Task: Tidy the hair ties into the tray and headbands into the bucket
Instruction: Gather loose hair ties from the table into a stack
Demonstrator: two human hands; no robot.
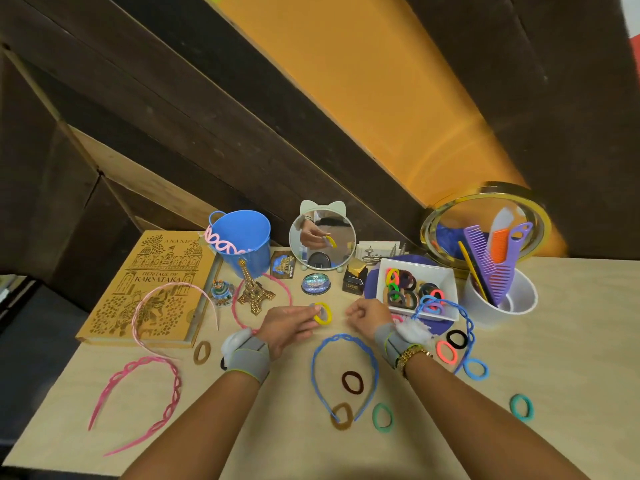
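My left hand (289, 325) pinches a yellow hair tie (323, 313) just above the table's middle. My right hand (369, 315) hovers beside it, fingers curled, holding nothing. The white tray (446, 282) at the right holds several coloured hair ties, and a blue headband (460, 308) leans over its front edge. The blue bucket (242, 242) at the back left has a pink headband (221, 244) hooked on its rim. Another blue headband (313, 362) lies in front of my hands. Pink headbands (173, 386) lie at the left. Loose hair ties (352, 382) are scattered near the front.
A large tan book (162, 265) lies at the left with a thin pink headband (136, 317) on it. A small Eiffel Tower model (252, 289), a cat-ear mirror (322, 237), souvenirs and a white cup of combs (519, 299) stand along the back.
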